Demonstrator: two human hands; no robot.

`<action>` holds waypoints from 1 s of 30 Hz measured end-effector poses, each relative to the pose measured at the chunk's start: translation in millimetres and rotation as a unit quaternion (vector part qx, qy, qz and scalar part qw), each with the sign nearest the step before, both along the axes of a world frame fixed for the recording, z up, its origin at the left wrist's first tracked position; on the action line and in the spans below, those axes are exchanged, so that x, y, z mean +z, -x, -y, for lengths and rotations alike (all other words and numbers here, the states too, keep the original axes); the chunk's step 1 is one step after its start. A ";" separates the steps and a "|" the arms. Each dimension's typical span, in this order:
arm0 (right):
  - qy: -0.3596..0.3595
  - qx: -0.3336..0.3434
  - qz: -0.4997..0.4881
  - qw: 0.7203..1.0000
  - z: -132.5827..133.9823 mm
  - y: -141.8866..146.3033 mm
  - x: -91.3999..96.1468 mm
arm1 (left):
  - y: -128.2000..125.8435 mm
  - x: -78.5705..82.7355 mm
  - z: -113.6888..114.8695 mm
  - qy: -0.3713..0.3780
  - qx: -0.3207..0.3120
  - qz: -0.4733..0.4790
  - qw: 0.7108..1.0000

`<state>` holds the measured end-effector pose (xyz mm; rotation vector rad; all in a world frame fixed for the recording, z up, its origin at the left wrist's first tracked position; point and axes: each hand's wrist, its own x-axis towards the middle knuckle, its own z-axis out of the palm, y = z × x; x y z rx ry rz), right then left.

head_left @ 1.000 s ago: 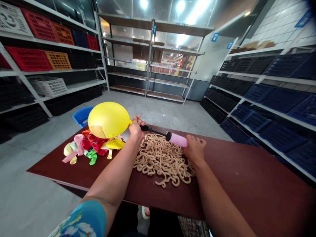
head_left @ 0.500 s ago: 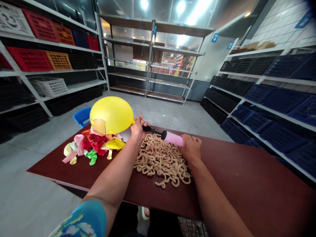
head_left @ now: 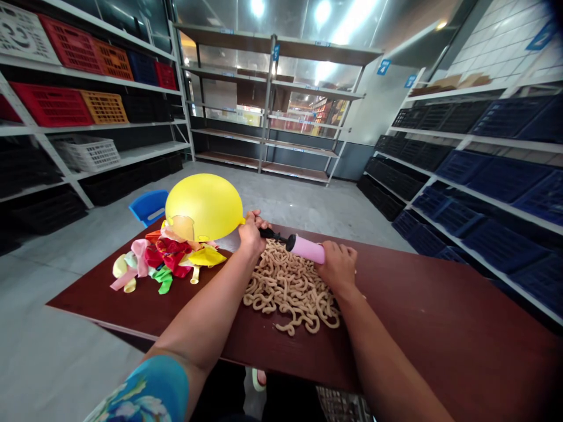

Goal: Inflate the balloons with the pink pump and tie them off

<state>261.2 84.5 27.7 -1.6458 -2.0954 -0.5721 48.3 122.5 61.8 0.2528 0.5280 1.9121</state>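
Left fingers point(head_left: 264, 223) clamped balloon neck point(head_left: 243, 221) to pump point(head_left: 291, 242) end, right fingers point(head_left: 350, 253) gripped barrel point(head_left: 310, 249); straight strokes between them looked best.

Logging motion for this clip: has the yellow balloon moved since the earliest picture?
Yes: the yellow balloon has shifted rightward in view, judged against the blue chair.

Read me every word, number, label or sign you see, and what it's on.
"4", perhaps, though blurred: blue sign on the pale wall.
Too blurred: smaller blue sign beside it, and far-right blue sign.
Too small: blue tag on the rack post, and shelf-edge labels.
No lettering visible: yellow balloon, pink pump.
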 end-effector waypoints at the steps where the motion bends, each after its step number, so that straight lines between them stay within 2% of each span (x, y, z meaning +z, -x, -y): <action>1: -0.001 0.006 0.001 1.000 1.6 2.8 0.3 | -4.7 -1.6 0.7 0.000 -0.007 -0.003 1.000; 4: 0.001 0.022 -0.001 1.000 4.0 7.0 0.3 | -14.0 -4.0 2.9 -0.003 -0.020 -0.010 1.000; 7: 0.010 0.028 -0.009 1.000 1.9 5.6 -0.1 | -11.2 -2.1 3.3 0.001 -0.024 -0.012 1.000; 14: 0.046 -0.019 -0.027 0.998 -9.1 -23.5 1.5 | 30.9 5.2 -5.8 0.017 0.030 -0.005 0.999; 17: 0.045 -0.047 -0.019 0.998 -9.8 -32.4 1.7 | 37.3 5.1 -7.7 0.023 0.043 0.005 0.999; 20: 0.035 -0.042 0.000 0.998 -7.0 -28.3 1.5 | 29.0 3.2 -6.9 0.018 0.041 0.009 0.999; 26: 0.004 0.019 0.010 1.000 3.2 -2.1 1.2 | -1.9 -0.6 0.1 0.019 -0.008 0.006 1.000; 30: 0.000 0.033 0.007 0.999 6.3 5.7 0.3 | -14.1 -1.7 4.7 0.018 -0.033 0.002 0.999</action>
